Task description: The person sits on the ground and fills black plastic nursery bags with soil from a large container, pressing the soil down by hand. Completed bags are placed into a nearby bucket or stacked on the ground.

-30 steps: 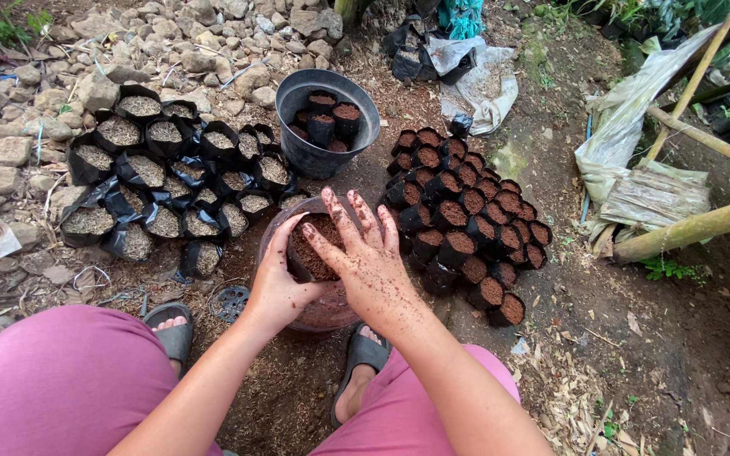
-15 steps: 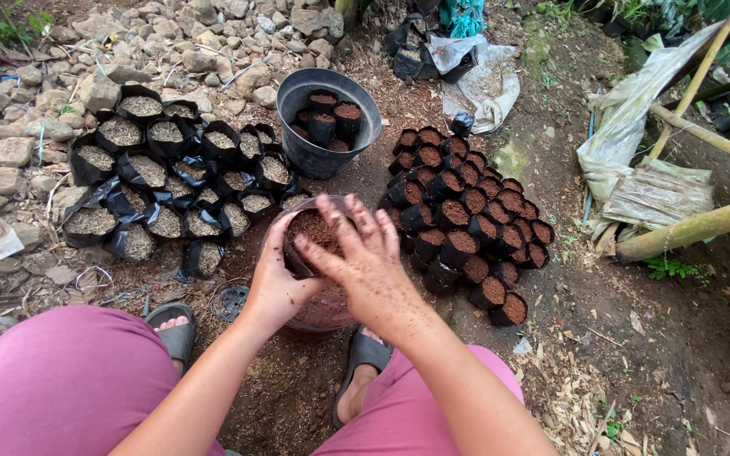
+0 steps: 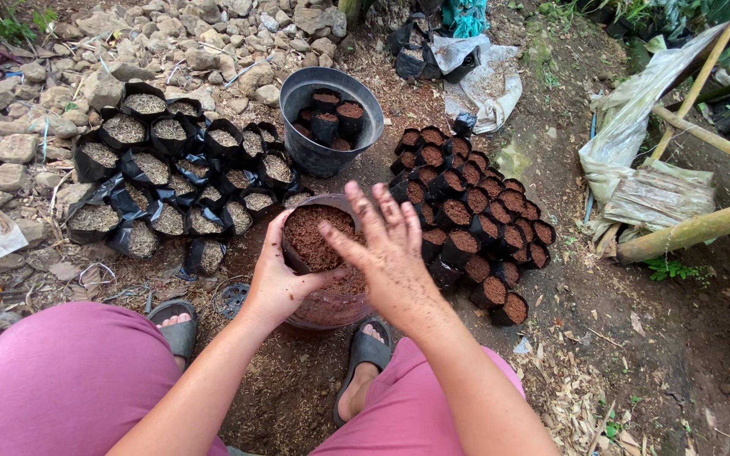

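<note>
Head view: compared with the earlier frame, the right hand (image 3: 390, 253) sits slightly higher over the soil-filled bag (image 3: 318, 253), fingers spread open, holding nothing. The left hand (image 3: 279, 283) is closed around the bag's left wall, as before. The bag stands upright on bare dirt ground (image 3: 669, 355), mouth upward, long axis vertical, between the person's feet. Grey-filled black bags (image 3: 154, 177) lie toward the stony left edge; brown-filled bags (image 3: 475, 219) stand right; a grey bucket (image 3: 327, 148) stands beyond.
</note>
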